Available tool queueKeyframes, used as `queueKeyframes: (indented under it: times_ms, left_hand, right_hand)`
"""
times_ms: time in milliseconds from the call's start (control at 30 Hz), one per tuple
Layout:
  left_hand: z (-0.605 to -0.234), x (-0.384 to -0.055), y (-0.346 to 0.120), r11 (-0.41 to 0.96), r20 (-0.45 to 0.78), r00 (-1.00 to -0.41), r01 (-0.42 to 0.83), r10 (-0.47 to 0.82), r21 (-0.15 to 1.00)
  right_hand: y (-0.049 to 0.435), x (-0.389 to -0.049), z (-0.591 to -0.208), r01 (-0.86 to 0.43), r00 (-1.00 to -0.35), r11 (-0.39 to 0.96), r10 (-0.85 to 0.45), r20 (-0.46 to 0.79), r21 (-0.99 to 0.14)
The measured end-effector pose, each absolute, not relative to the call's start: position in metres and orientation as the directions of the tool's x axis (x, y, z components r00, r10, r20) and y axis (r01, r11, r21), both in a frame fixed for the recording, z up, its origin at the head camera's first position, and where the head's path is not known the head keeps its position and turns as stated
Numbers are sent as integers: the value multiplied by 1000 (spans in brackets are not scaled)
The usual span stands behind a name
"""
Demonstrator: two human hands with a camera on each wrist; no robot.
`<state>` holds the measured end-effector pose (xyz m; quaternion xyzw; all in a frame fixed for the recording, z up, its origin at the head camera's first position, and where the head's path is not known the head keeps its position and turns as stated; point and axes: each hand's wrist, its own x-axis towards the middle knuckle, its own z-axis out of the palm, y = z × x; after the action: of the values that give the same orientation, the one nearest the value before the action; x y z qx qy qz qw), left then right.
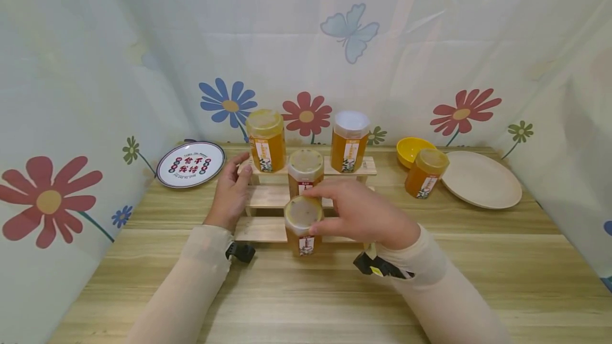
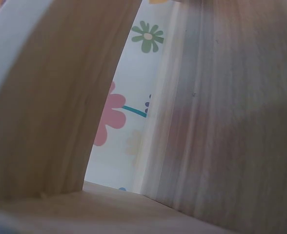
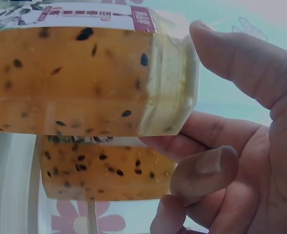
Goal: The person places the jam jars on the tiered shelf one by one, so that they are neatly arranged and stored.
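Note:
My right hand [image 1: 365, 211] pinches the lid of the front honey jar [image 1: 306, 246], thumb at the lid's near side and fingers behind it. In the right wrist view, dark seeds show in that jar's amber filling [image 3: 75, 83]. Whether its base touches the lowest step is unclear. A similar seeded jar [image 1: 306, 162] stands right behind, on the middle step, close to my fingers. My left hand [image 1: 229, 192] grips the left end of the wooden tiered rack [image 1: 268, 195] at its top step; its fingertips are partly hidden. The left wrist view shows only the rack's boards [image 2: 231, 117] and the backdrop.
On the top step stand a yellow-lidded jar [image 1: 265, 142] and a white-lidded jar [image 1: 350, 142]. To the right are another jar [image 1: 425, 174], a yellow bowl [image 1: 406, 150] and a beige plate [image 1: 483, 182]. A printed white plate [image 1: 164, 166] lies at the left.

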<state>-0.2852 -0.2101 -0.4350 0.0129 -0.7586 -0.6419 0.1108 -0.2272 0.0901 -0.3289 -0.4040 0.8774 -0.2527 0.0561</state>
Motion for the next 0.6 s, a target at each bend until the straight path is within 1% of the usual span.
queueKeyframes:
  times_ms: [100, 300, 433, 600]
  left_hand:
    - [-435, -286, -210, 174, 153, -976, 125, -158, 977]
    - [-432, -286, -209, 174, 126, -980, 99, -155, 980]
    - [-431, -286, -209, 166, 110, -982, 84, -154, 983]
    - [-433, -286, -210, 156, 130, -981, 107, -143, 982]
  right_hand:
    - [85, -224, -330, -681, -675, 558, -729, 111, -475]
    - [73, -218, -335, -702, -664, 544, -733, 147, -459]
    - [66, -217, -341, -692, -676, 536, -716, 174, -484]
    - [55, -215, -353, -669, -705, 522, -671, 230, -528]
